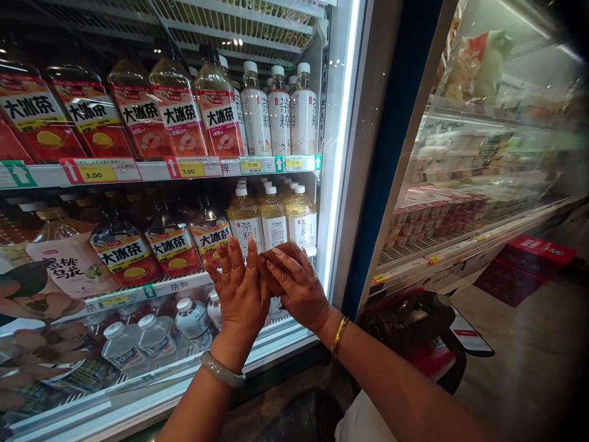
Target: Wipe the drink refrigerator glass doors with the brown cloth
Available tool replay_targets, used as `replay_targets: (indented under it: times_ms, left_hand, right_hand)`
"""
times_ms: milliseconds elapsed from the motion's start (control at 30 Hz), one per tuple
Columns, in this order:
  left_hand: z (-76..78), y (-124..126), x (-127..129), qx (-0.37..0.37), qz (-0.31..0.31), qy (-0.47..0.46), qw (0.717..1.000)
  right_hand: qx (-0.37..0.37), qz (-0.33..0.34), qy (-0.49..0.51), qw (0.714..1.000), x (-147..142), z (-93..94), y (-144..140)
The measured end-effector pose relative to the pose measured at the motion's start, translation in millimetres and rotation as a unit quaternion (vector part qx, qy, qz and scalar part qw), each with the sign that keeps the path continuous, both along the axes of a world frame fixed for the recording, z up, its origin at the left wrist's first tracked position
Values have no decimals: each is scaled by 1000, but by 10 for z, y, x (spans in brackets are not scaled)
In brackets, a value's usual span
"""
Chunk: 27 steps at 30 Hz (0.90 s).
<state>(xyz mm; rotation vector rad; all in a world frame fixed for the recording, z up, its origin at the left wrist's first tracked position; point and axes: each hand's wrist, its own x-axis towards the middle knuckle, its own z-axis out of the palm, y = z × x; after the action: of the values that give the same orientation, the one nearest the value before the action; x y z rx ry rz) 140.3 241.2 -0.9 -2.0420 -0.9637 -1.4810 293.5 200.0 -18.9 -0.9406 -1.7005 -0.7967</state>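
My left hand (pixel 243 285) is raised in front of the glass door of a lit drinks cooler, its fingers apart and upright; a pale bangle (pixel 223 370) circles that wrist. Close beside it, my right hand (pixel 300 288) has its fingers bent over a dark brown shape (pixel 272 277). I cannot tell whether this shape is a held thing or a reflection in the glass. A gold bangle (pixel 339 336) is on the right wrist. Behind the hands, white-capped tea bottles (pixel 245 218) and dark-capped iced tea bottles (pixel 209 236) stand on the middle shelf.
More iced tea bottles (pixel 179 116) line the upper shelf, above price tags (pixel 188 170). Clear bottles (pixel 196 322) stand lowest. To the right are the cooler's frame (pixel 352 153), an open chilled case (pixel 414 245), a dark bag (pixel 409 319) and red boxes (pixel 524 267) on the floor.
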Motion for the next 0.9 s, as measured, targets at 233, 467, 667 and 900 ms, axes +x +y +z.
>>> replay_targets:
  times_ms: [233,467,667,900]
  left_hand:
    - [-35,17,-3,-5,1,7,1000]
    - [-30,45,-14,0,-12,-10,1000]
    - [-17,50,-40,10,-14,-12,1000]
    - [-79,132,-53,21,-51,-24,998]
  right_hand:
    - [-3,8,71,997,-56,343,30]
    - [-16,-6,17,1000,-106,200,68]
    - [4,-1,-13,1000,-2,37,76]
    - [23,-37,50,998,-178,365,134]
